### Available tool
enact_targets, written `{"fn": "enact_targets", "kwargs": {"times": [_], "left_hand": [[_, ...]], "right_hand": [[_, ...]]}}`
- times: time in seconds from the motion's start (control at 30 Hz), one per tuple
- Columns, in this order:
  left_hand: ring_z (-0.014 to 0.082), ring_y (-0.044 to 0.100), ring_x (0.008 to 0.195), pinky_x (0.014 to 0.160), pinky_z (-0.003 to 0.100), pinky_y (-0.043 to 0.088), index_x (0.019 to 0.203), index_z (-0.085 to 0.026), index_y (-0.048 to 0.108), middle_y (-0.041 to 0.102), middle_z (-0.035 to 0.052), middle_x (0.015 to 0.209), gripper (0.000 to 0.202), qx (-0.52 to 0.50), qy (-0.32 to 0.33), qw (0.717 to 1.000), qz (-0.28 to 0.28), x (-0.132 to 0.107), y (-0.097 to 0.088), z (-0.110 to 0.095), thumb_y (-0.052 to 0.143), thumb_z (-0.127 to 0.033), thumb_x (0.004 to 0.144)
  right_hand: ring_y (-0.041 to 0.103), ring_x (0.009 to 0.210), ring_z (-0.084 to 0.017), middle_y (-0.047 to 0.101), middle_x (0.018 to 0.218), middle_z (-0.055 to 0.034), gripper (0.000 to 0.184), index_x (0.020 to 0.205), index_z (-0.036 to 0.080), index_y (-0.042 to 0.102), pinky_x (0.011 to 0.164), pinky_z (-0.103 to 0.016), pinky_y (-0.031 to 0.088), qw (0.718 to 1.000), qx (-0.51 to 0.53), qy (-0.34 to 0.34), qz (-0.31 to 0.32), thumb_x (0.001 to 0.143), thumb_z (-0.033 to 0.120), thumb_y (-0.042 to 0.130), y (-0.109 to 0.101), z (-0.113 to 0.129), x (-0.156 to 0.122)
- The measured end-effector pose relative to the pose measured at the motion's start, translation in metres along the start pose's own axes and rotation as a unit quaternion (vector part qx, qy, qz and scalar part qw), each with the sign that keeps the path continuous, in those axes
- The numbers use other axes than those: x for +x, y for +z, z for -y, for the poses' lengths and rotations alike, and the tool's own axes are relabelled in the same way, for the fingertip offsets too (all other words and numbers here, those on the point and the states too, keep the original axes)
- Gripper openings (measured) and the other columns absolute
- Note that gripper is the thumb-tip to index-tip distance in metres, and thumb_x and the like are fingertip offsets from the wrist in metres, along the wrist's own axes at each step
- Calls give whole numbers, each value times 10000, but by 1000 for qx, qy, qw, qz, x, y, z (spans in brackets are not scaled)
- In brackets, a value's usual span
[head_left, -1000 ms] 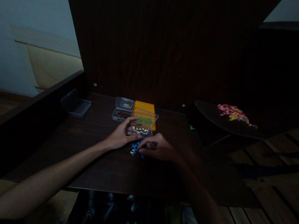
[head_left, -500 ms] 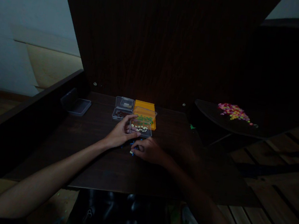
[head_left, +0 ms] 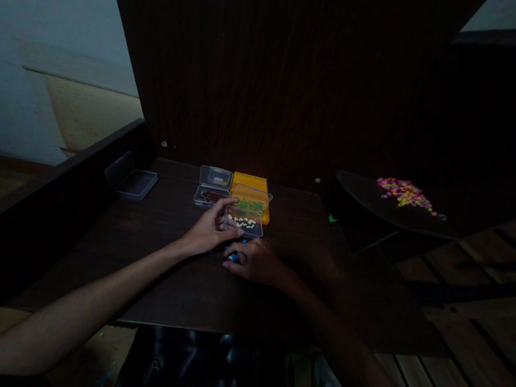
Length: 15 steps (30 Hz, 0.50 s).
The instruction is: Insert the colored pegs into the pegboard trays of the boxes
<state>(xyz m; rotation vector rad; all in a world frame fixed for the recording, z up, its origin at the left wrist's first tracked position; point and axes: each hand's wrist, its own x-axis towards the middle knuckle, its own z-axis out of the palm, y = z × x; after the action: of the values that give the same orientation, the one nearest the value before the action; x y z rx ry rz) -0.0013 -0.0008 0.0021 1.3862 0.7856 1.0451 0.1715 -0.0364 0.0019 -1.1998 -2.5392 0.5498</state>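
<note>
My left hand (head_left: 212, 229) grips the near left side of a clear plastic box (head_left: 257, 234), thumb in front and fingers behind. Several small white pieces (head_left: 248, 223) lie in the box. Just below it, my right hand (head_left: 253, 261) rests low over the table, fingers curled around small blue pieces (head_left: 234, 257); a pale speck shows among them. Behind the held box is an orange case (head_left: 250, 183) with small green pieces (head_left: 249, 206) over its near part. An open clear box (head_left: 197, 196) with dark brown bits stands left of the case.
An open clear box (head_left: 139, 184) sits at the left by the raised side panel (head_left: 42, 189). On a dark side shelf (head_left: 359, 192) to the right lies a pile of pink, red and yellow pieces (head_left: 404, 193). A tall dark panel (head_left: 264, 79) rises behind the table.
My right hand's fingers have drawn in around the blue pieces, and the pale piece that showed below its fingertips has shifted up. My left hand and its box have hardly moved.
</note>
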Motion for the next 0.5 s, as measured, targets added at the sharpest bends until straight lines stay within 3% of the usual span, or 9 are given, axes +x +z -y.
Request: {"fn": "enact_targets", "kwargs": {"times": [0.3, 0.5], "left_hand": [[154, 634, 878, 826, 363, 551, 1256, -224, 440, 520, 101, 1242, 678, 2, 6, 1000, 3, 0, 0, 1, 783, -247, 671], [153, 634, 879, 829, 377, 556, 1262, -223, 429, 526, 106, 1245, 691, 3, 3, 1000, 2, 0, 0, 0, 785, -237, 669]], "right_hand": [[553, 640, -129, 600, 638, 29, 205, 970, 245, 705, 672, -249, 372, 1000, -14, 8, -5, 785, 333, 701, 1, -3, -2], [565, 680, -149, 597, 637, 22, 276, 992, 246, 707, 679, -259, 373, 999, -18, 12, 28, 751, 379, 731, -6, -3, -3]]}}
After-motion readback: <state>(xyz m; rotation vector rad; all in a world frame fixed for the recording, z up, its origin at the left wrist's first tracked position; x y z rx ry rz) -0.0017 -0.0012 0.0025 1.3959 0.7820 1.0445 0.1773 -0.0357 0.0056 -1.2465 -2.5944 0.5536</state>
